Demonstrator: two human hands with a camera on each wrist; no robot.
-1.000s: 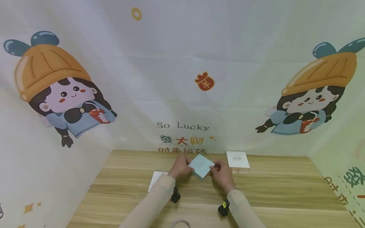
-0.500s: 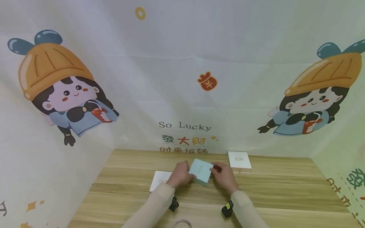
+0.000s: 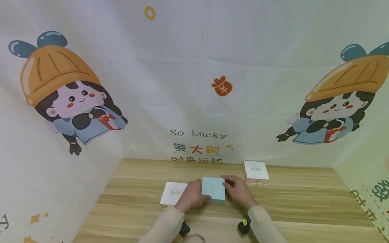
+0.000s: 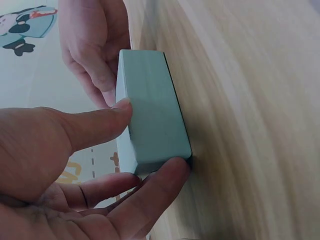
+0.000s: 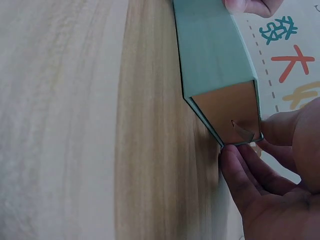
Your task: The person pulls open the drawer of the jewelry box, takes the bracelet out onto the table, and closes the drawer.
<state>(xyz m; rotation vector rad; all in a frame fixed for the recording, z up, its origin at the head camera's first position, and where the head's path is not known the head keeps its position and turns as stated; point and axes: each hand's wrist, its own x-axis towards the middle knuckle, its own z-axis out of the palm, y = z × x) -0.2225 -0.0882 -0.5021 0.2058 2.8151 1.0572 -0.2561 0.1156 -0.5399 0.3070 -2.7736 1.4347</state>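
Note:
A flat pale teal box (image 3: pixel 213 189) lies on the wooden table (image 3: pixel 304 202) between my two hands. My left hand (image 3: pixel 191 195) grips its left end: the thumb (image 4: pixel 95 125) lies on the top face and the fingers (image 4: pixel 160 182) curl under the edge of the box (image 4: pixel 150 100). My right hand (image 3: pixel 239 189) holds the right end. In the right wrist view that end of the box (image 5: pixel 215 50) shows a brown inner face with a small tab (image 5: pixel 231 114), and my right fingers (image 5: pixel 240 175) pinch the corner beside it.
A white square box (image 3: pixel 256 171) sits at the back right of the table. Another flat white box (image 3: pixel 174 193) lies just left of my left hand. A clear glass rim (image 3: pixel 193 238) shows at the near edge. Printed cloth walls enclose the table on three sides.
The teal box was held tilted and slightly raised; it has come down flat on the table and turned square, with both hands still on its ends.

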